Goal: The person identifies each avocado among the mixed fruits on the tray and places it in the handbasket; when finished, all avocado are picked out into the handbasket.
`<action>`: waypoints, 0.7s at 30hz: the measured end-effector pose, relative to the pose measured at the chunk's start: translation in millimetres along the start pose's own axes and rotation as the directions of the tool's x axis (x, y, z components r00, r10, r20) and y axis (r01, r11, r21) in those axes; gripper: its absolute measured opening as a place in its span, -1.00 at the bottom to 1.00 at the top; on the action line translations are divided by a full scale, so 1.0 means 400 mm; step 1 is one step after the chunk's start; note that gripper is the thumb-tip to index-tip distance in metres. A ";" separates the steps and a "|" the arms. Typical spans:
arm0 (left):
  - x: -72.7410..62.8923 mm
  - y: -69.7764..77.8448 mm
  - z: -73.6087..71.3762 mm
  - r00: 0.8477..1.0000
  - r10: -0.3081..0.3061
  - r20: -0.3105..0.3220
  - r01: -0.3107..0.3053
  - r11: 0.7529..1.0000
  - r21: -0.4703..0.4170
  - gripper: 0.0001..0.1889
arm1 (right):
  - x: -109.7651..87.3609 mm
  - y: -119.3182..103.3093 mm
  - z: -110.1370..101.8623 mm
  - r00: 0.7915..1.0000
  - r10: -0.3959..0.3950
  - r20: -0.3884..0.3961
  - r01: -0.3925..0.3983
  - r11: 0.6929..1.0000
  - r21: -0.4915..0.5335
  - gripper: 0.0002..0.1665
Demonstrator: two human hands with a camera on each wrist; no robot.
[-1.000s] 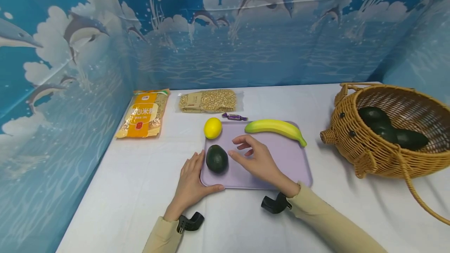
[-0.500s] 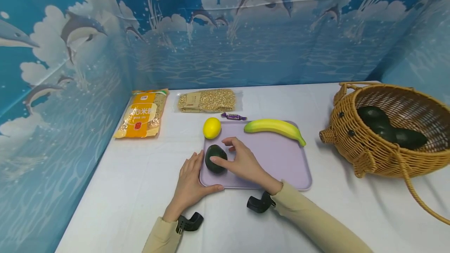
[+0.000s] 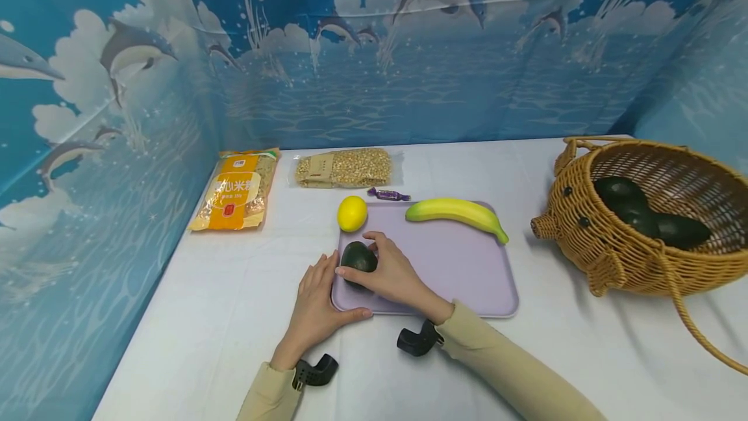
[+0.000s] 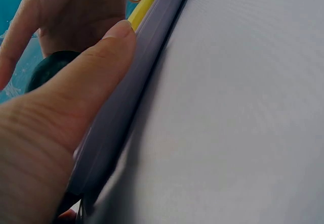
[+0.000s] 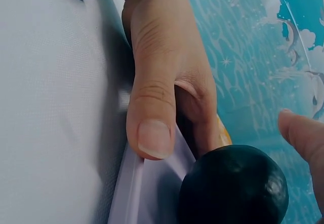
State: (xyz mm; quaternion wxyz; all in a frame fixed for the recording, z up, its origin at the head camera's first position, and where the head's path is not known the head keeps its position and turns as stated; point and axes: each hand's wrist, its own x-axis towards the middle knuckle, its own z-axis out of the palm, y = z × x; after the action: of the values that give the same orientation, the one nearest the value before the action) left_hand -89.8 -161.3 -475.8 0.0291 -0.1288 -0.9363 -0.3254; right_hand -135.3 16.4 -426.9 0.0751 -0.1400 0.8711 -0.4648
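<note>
A dark green avocado (image 3: 359, 256) sits on the left part of the lilac tray (image 3: 452, 271). My right hand (image 3: 393, 278) grips it, thumb across its near side and fingers curved about its far side. In the right wrist view, one fingertip (image 5: 291, 125) stands a little off the avocado (image 5: 233, 188). My left hand (image 3: 318, 301) rests at the tray's lower left corner, fingers fairly straight along the left edge and thumb along the near rim. A lemon (image 3: 352, 214) is at the tray's upper left corner, and a banana (image 3: 456, 211) lies along its far edge.
A pig-shaped wicker basket (image 3: 628, 262) on the right holds several dark green avocados (image 3: 680, 231). Behind the tray lie a purple wrapped candy (image 3: 389, 194) and a clear bag of grains (image 3: 345, 169). An orange food packet (image 3: 236, 190) lies at the back left.
My right hand has moved left across the tray to the avocado and come round it. The left hand, lemon, banana and basket have stayed put.
</note>
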 end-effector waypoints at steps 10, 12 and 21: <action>0.000 -0.001 0.003 1.000 -0.004 0.000 0.004 1.000 0.006 0.23 | 0.000 0.004 0.003 1.000 0.014 0.007 -0.014 1.000 -0.020 0.02; 0.000 -0.001 0.003 1.000 -0.006 0.002 0.006 1.000 0.008 0.23 | 0.000 0.006 0.003 1.000 0.011 0.013 -0.011 1.000 -0.027 -0.01; 0.000 0.000 0.000 1.000 -0.009 -0.001 0.009 1.000 0.011 0.25 | -0.005 0.010 -0.005 0.997 0.031 0.076 -0.030 0.999 -0.018 -0.16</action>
State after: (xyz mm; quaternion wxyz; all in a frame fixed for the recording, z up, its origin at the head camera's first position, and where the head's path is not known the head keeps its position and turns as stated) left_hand -90.0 -161.3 -476.0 0.0286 -0.1242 -0.9387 -0.3202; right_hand -134.6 20.5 -429.0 0.1140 -0.1448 0.8734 -0.4507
